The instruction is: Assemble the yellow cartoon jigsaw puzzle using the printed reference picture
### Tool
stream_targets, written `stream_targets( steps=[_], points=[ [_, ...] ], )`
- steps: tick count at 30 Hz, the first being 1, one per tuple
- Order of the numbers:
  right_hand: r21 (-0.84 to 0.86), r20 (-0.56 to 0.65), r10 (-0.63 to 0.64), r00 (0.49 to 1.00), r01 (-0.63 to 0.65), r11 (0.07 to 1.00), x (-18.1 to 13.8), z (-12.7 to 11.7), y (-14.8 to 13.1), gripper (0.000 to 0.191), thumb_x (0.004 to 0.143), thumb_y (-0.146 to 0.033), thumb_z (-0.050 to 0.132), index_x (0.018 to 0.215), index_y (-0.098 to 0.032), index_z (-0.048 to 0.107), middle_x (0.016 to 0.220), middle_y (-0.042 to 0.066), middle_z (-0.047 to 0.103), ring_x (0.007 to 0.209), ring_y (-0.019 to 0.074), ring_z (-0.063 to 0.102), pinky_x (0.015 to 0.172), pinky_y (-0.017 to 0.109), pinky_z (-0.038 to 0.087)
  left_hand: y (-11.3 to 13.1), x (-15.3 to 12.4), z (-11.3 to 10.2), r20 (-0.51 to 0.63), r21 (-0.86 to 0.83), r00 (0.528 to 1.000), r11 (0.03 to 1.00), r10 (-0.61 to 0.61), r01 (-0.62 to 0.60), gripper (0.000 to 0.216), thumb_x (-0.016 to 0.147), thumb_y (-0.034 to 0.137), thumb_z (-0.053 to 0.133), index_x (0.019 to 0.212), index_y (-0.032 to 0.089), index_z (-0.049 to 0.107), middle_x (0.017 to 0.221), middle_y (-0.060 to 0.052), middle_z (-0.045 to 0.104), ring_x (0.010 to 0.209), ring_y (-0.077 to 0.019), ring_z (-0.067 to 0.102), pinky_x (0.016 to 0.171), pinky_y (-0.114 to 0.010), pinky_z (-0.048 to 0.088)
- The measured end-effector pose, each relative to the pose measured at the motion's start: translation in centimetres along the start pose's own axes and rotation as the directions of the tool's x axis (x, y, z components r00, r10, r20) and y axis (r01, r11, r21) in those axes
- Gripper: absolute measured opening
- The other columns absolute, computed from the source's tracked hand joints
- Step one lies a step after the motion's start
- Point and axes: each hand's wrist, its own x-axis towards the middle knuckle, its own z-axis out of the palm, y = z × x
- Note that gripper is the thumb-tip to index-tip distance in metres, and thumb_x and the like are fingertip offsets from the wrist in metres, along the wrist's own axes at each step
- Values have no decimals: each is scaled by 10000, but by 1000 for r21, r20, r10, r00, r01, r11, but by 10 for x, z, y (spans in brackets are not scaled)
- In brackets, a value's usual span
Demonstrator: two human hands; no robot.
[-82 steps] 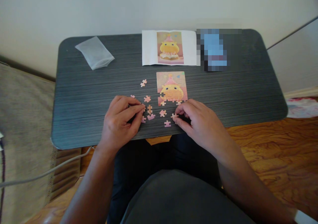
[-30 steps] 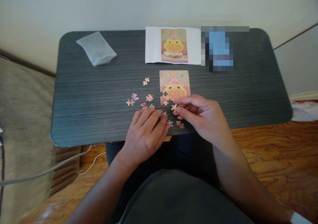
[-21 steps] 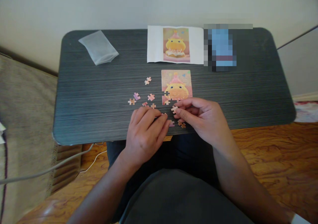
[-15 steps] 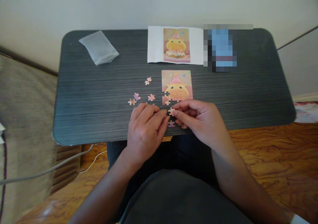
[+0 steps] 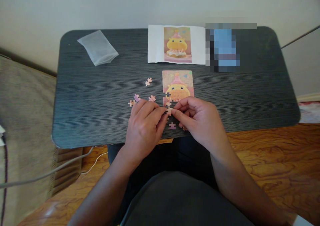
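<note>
Between the fingertips of my left hand (image 5: 147, 122) and my right hand (image 5: 197, 117) is a pale jigsaw piece (image 5: 169, 111), pinched from both sides. It lies just below the lower left part of the partly joined jigsaw puzzle (image 5: 178, 82), which shows a yellow figure in a pink hat. A purple jigsaw piece (image 5: 172, 125) rests below the fingertips. Under my right hand's curled fingers another piece is partly hidden. Left of the puzzle lie several loose pieces, among them a pink piece (image 5: 152, 98) and a pale piece (image 5: 148, 81).
A paper sheet with the printed picture (image 5: 156, 45) lies behind the puzzle on the dark table (image 5: 100, 85). At the back left is a translucent bag (image 5: 98, 48). A blurred blue object (image 5: 223, 47) is right of the sheet. A cable (image 5: 50, 172) runs at lower left.
Both hands have shifted slightly left and up with the pale jigsaw piece, bringing it closer under the puzzle's lower left edge. My left fingertips now touch it.
</note>
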Motion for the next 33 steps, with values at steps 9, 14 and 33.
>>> stream_targets(
  steps=[9,14,33],
  points=[
    [-271,-88,-137,987,108,956,2,6,-10,28,958,-204,786,961,-218,763,851,-11,810,648,122,719,621,267,533,1,2,1,25,70,998,996,-64,62,145,1065,230,697,988,165,802,896,-67,744,885,-233,637,868,-435,523],
    [-335,-100,-177,979,134,933,1,8,-13,33,963,-187,769,964,-218,759,861,-18,815,653,113,721,631,252,520,2,3,2,17,80,994,991,-105,104,134,1043,225,724,974,162,819,889,-68,750,882,-242,645,856,-438,513],
    [-358,-95,-184,978,139,924,3,9,-13,37,956,-182,767,972,-211,749,860,-24,806,634,103,704,628,254,506,10,10,0,52,53,978,978,-203,201,103,984,170,777,923,154,859,820,-64,742,834,-257,660,809,-440,496]
  ],
)
